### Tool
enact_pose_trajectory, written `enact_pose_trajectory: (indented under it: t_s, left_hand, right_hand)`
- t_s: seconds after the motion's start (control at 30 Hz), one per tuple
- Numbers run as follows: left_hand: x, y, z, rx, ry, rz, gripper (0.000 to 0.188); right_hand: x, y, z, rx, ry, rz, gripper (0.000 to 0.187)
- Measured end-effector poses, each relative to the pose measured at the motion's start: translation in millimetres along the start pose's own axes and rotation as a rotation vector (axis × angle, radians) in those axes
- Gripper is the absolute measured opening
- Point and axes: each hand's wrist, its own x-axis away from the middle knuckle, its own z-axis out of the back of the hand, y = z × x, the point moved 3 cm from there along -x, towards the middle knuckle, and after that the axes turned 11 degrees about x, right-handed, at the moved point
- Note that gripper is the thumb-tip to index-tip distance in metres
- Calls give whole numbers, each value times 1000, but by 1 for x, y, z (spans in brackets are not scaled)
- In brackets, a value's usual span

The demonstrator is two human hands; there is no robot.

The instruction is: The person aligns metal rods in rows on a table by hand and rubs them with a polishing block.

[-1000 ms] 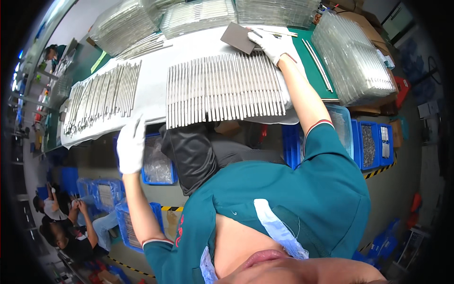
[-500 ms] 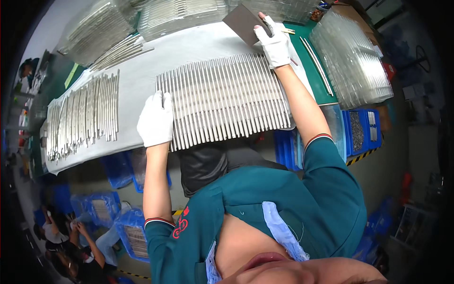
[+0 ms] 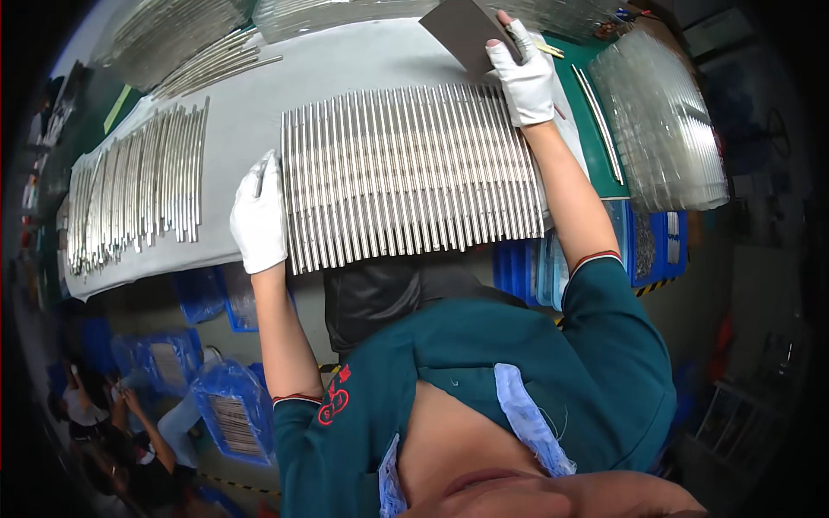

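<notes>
White cloth [image 3: 242, 95] drapes the worktop [image 3: 591, 155] under a row of metal rods [image 3: 410, 173]. My right fingers [image 3: 521, 41] grip a brown sheet [image 3: 462, 34] beyond the row; my left fingers [image 3: 268, 170], outstretched, lie beside its left end.

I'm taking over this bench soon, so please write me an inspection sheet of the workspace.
Surface: white cloth over a green tabletop.
Workpieces: middle row of metal rods, side by side; left batch with uneven ends.
Clutter: loose rods at upper left; clear plastic trays stacked at right.
Left hand: gloved, beside the row's left end; contact unclear.
Right hand: gloved, two fingertips bare, holding a dark sheet.
Cables: nothing seen clearly.
Surroundings: blue bin and other people at lower left.
</notes>
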Motion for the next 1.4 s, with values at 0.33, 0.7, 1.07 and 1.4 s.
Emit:
enact_pose_trajectory:
  t_s: [0.33, 0.7, 1.07, 1.4]
  left_hand:
    - [1, 13, -11, 1288, -143, 102, 68]
    - [2, 24, -10, 1480, -117, 236, 76]
    - [4, 19, -15, 1294, -204, 100, 73]
    - [6, 25, -15, 1248, -184, 138, 76]
  right_hand:
    - [13, -63, 24, -301, -425, -261, 53]
    - [61, -110, 89, 32, -972, 48, 52]
    - [58, -126, 81, 87, -966, 192, 48]
    - [48, -151, 48, 90, -1038, 290, 46]
